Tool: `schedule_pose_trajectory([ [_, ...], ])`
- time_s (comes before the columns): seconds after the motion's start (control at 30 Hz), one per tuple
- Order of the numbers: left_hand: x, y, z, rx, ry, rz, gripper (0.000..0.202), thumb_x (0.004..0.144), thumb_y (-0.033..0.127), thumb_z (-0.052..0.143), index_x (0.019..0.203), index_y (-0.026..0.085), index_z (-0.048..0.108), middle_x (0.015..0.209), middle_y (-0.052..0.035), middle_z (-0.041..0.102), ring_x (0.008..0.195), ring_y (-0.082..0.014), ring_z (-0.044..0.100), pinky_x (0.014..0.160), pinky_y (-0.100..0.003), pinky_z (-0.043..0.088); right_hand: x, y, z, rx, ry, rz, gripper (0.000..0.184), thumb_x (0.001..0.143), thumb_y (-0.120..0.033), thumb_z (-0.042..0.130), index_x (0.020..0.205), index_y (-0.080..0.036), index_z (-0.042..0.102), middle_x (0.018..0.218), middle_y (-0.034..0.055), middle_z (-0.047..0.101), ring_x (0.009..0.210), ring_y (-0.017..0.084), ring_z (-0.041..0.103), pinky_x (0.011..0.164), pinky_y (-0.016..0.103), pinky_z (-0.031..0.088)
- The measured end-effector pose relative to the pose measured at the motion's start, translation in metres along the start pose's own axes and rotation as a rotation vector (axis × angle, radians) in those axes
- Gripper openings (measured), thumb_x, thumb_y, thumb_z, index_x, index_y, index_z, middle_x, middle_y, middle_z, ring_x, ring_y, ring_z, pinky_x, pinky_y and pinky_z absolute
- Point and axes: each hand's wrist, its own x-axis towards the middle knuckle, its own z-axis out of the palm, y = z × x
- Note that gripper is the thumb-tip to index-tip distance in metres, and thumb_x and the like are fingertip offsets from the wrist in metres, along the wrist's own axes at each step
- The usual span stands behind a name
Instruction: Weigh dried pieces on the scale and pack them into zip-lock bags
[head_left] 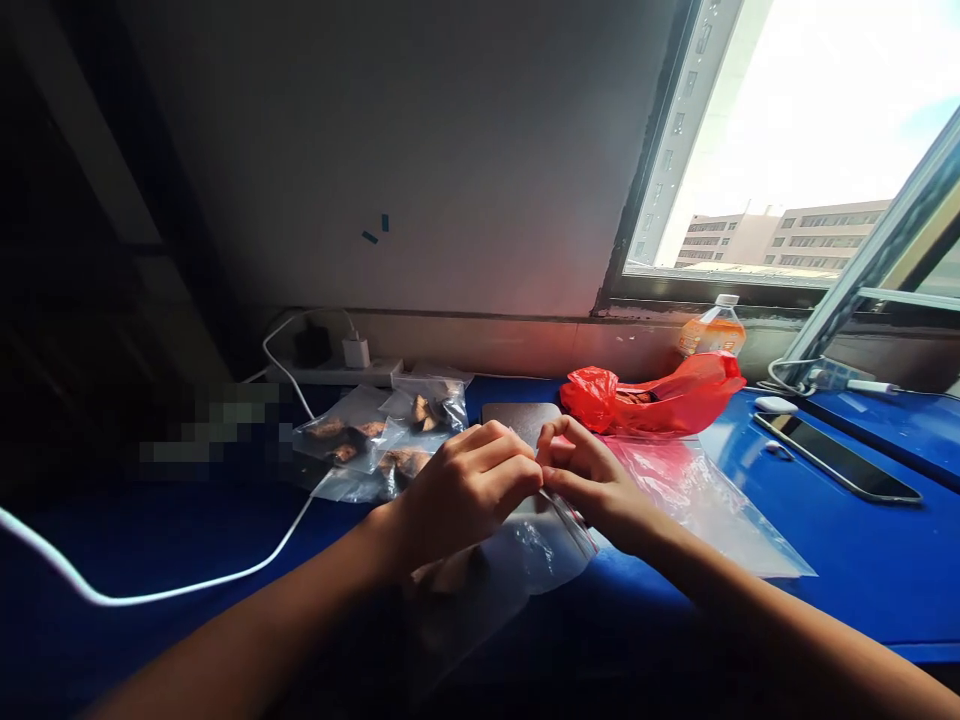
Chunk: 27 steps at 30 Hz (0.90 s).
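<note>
In the head view, both hands meet over the blue worktop, just in front of the person. The left hand has its fingers curled in and pinched on the top edge of a clear bag. The right hand pinches the same edge from the other side, at the zip strip. The bag hangs from this grip, its lower part resting on the worktop; what it contains is too dim to tell.

Behind the left hand lie several filled bags with brown pieces in them. A red plastic bag sits behind the right hand, with a flat stack of empty bags beside it. A phone lies further right, and a white cable trails to the left.

Judging by the grip, the step in hand is working the bag's mouth at the strip. Any further move along it calls for a steady pinch from both hands and an edge kept taut.
</note>
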Motion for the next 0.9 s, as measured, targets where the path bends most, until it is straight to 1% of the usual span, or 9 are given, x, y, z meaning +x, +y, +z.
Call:
schedule_pose_trajectory([
  [0.07,0.0,0.0,-0.001,0.007,-0.005,0.004,0.013,0.088,0.013,0.055,0.076,0.015,0.06,0.076,-0.0044,0.066,0.076,-0.016,0.058,0.071,-0.03,0.052,-0.001,-0.002,-0.001,-0.011,-0.003,-0.011,0.034,0.075,-0.038,0.069,0.083,-0.02,0.041,0.067,-0.0059,0.051,0.055,0.006,0.042,0.05,0.018,0.032],
  [0.2,0.003,0.0,-0.002,0.036,-0.06,0.027,0.016,0.089,0.009,0.052,0.076,0.015,0.06,0.077,-0.0039,0.067,0.076,-0.0151,0.059,0.071,-0.029,0.052,-0.002,-0.005,-0.001,-0.074,-0.016,-0.046,0.022,0.077,-0.025,0.063,0.075,-0.019,0.042,0.065,-0.0052,0.05,0.058,0.007,0.043,0.055,0.019,0.035],
  [0.33,0.004,0.0,-0.001,0.036,-0.07,0.076,0.017,0.088,0.006,0.048,0.079,0.016,0.059,0.079,-0.0028,0.07,0.079,-0.0148,0.062,0.077,-0.03,0.054,-0.002,-0.003,-0.001,-0.134,-0.006,-0.071,0.019,0.074,-0.018,0.059,0.072,-0.019,0.039,0.061,-0.0062,0.048,0.055,0.006,0.039,0.051,0.019,0.031],
  [0.43,0.003,0.0,-0.001,0.029,-0.045,0.077,0.016,0.088,0.005,0.049,0.082,0.015,0.06,0.084,-0.0039,0.071,0.085,-0.0155,0.065,0.081,-0.03,0.054,-0.001,-0.001,-0.003,-0.181,0.014,-0.098,0.019,0.074,-0.018,0.058,0.072,-0.02,0.038,0.06,-0.0068,0.043,0.053,0.006,0.035,0.049,0.019,0.026],
  [0.57,0.001,-0.003,-0.001,0.033,-0.034,0.067,0.014,0.087,0.005,0.052,0.083,0.014,0.06,0.083,-0.003,0.071,0.09,-0.016,0.065,0.083,-0.029,0.054,0.001,0.0,-0.006,-0.255,0.035,-0.112,0.016,0.076,-0.02,0.057,0.071,-0.019,0.041,0.06,-0.0063,0.041,0.054,0.006,0.035,0.05,0.02,0.026],
  [0.67,0.0,-0.003,-0.002,0.047,-0.06,0.053,0.013,0.087,0.006,0.053,0.08,0.015,0.061,0.079,-0.0017,0.069,0.084,-0.0161,0.063,0.079,-0.03,0.054,0.001,-0.001,-0.009,-0.301,-0.04,-0.08,0.014,0.075,-0.02,0.061,0.071,-0.017,0.048,0.063,-0.0046,0.044,0.056,0.007,0.037,0.05,0.02,0.026],
  [0.77,0.0,-0.001,-0.005,0.074,-0.087,0.035,0.014,0.086,0.007,0.053,0.082,0.016,0.062,0.087,-0.0043,0.068,0.081,-0.0159,0.06,0.074,-0.03,0.054,0.0,-0.003,-0.015,-0.3,-0.153,-0.018,0.015,0.076,-0.026,0.065,0.076,-0.015,0.054,0.067,-0.0028,0.049,0.057,0.007,0.039,0.05,0.02,0.027],
  [0.83,0.0,0.002,-0.008,0.073,-0.116,0.026,0.015,0.086,0.005,0.053,0.085,0.017,0.063,0.094,-0.0057,0.065,0.081,-0.0155,0.059,0.073,-0.03,0.053,0.0,-0.004,-0.02,-0.351,-0.185,-0.008,0.018,0.077,-0.031,0.065,0.076,-0.015,0.057,0.066,-0.0025,0.049,0.057,0.007,0.039,0.05,0.021,0.027],
  [0.9,0.001,0.003,-0.01,0.039,-0.152,0.02,0.018,0.085,0.003,0.051,0.088,0.017,0.062,0.098,-0.0063,0.063,0.085,-0.0153,0.059,0.073,-0.029,0.054,0.001,-0.005,-0.023,-0.426,-0.193,-0.037,0.021,0.079,-0.034,0.064,0.075,-0.014,0.059,0.064,-0.0022,0.049,0.057,0.008,0.039,0.05,0.021,0.027],
])
